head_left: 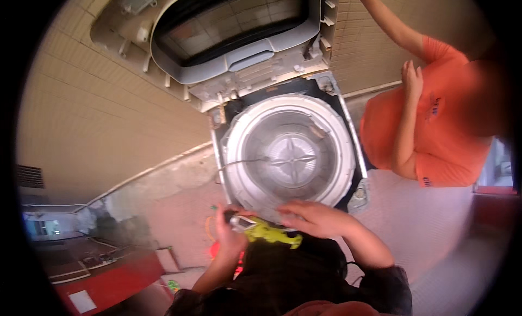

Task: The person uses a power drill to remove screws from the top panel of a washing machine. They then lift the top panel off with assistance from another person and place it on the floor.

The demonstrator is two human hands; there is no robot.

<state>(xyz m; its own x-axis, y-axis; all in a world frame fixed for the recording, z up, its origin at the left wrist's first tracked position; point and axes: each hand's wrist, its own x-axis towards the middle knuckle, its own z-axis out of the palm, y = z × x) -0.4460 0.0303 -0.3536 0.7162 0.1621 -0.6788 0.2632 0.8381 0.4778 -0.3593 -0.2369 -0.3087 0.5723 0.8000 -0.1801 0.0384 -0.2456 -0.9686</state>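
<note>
Left hand (pixel 231 237): fingers bent around the dark and silver end of a yellow-green tool (pixel 274 234); grip detail blurred. Tool lies roughly crosswise in front of the person's dark clothing (pixel 288 275), just on the near side of the washer tub (pixel 236 139). Right hand (pixel 314 218): open, fingers extended toward the left, nothing seen in its grasp; positioned by the near rim of the tub, just above the tool in view. Contact with rim or tool: cannot tell. Tub: pale ring around a metal drum (pixel 261 139), star-shaped disc (pixel 293 161) at the bottom. A thin cable (pixel 239 163) runs from the left side over the rim to near the disc. Small brownish piece (pixel 316 130) on the far right inner wall. Beyond the tub, top panel (pixel 272 74) tipped up, dark window (pixel 228 25) set in it. Right of the washer, a co-worker in an orange shirt (pixel 394 134): one arm raised toward the upper edge, the other bent, hand near the chest. Tan tiled wall (pixel 103 126) behind. Lower left, a red counter (pixel 119 275) with a white sheet (pixel 82 301) on its side.
</note>
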